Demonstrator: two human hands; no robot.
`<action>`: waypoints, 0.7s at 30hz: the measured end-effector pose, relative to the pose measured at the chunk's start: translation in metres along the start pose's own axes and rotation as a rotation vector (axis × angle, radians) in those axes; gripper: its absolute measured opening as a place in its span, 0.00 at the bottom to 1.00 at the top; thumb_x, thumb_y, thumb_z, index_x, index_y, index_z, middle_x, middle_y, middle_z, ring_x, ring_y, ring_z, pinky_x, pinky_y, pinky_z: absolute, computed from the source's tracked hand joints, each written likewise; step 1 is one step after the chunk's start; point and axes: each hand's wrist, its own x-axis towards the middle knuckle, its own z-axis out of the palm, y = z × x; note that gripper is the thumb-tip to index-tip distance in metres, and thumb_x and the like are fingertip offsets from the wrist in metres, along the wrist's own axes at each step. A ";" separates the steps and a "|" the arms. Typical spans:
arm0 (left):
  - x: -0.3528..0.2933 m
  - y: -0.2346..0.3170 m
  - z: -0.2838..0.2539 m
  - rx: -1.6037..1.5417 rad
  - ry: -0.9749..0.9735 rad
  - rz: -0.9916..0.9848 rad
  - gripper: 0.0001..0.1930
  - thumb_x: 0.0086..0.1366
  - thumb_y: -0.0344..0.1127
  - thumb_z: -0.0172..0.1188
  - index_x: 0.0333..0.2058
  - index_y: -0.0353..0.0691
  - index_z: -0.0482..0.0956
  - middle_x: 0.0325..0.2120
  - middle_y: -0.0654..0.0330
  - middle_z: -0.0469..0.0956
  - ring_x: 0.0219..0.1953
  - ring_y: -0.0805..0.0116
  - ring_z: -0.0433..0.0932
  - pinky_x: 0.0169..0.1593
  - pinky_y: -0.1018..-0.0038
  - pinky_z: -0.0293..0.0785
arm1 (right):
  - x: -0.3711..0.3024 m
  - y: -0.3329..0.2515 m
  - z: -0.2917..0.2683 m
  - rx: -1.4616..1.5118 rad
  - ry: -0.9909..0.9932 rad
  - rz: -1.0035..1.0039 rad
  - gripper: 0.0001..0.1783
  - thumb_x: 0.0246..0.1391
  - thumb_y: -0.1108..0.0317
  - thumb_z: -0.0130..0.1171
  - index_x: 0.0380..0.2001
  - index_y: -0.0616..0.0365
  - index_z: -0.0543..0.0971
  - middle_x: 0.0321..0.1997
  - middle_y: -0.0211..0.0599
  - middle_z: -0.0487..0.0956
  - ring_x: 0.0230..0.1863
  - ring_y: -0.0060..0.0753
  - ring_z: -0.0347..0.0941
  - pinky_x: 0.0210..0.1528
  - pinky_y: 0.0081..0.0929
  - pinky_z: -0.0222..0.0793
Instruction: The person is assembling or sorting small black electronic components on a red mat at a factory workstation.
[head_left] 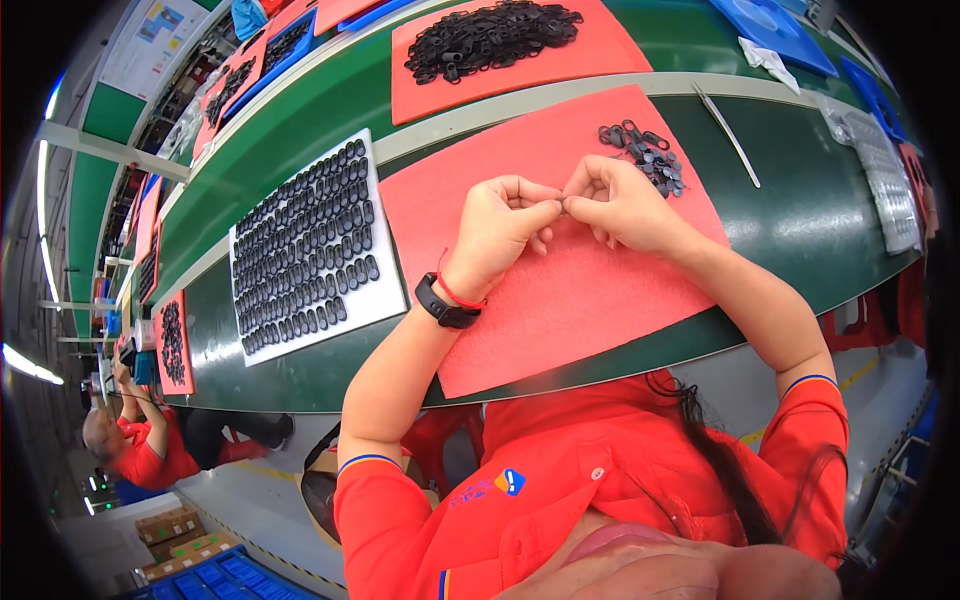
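Observation:
Above a pink foam mat (560,310), my left hand (505,225) and my right hand (620,205) meet fingertip to fingertip. Both are closed in a pinch, and whatever lies between the fingertips is hidden or too small to name. Just beyond my right hand, at the mat's far right, lies a small pile of black oval rings and dark, shiny small pieces (655,165). To the left of the mat, a white foam board (385,290) carries rows of small black oval parts (310,235), with a gap in the row nearest me.
Metal tweezers (730,135) lie on the green table (800,240) right of the mat. A clear plastic tray (880,180) rests farther right. Across a pale rail, another pink mat (610,50) holds a large heap of black parts (490,40). A co-worker (150,440) is at far left.

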 end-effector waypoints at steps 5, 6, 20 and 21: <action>0.000 -0.001 0.001 -0.020 0.020 0.027 0.05 0.55 0.26 0.60 0.30 0.31 0.75 0.22 0.60 0.77 0.18 0.81 0.71 0.20 0.86 0.67 | -0.001 -0.002 0.001 0.000 0.010 -0.016 0.08 0.49 0.69 0.54 0.28 0.62 0.70 0.21 0.30 0.72 0.14 0.14 0.65 0.12 0.12 0.58; -0.001 -0.001 0.001 -0.045 0.018 0.036 0.05 0.55 0.25 0.60 0.30 0.31 0.75 0.22 0.60 0.77 0.18 0.81 0.71 0.20 0.86 0.67 | -0.001 -0.002 0.001 0.005 0.012 -0.019 0.07 0.49 0.69 0.54 0.28 0.62 0.70 0.21 0.29 0.72 0.14 0.14 0.65 0.12 0.12 0.58; -0.005 0.003 0.000 0.044 0.009 0.060 0.06 0.56 0.26 0.59 0.32 0.30 0.76 0.22 0.60 0.77 0.18 0.81 0.72 0.20 0.86 0.68 | -0.004 0.000 -0.001 -0.055 -0.010 -0.023 0.07 0.50 0.71 0.51 0.32 0.63 0.70 0.23 0.30 0.72 0.15 0.14 0.66 0.13 0.12 0.60; -0.006 0.005 -0.002 0.079 0.010 0.087 0.06 0.57 0.26 0.59 0.33 0.30 0.76 0.22 0.60 0.77 0.18 0.81 0.72 0.20 0.86 0.68 | -0.005 -0.002 -0.001 -0.009 -0.039 -0.028 0.08 0.50 0.71 0.51 0.34 0.64 0.70 0.23 0.30 0.72 0.16 0.14 0.67 0.14 0.13 0.61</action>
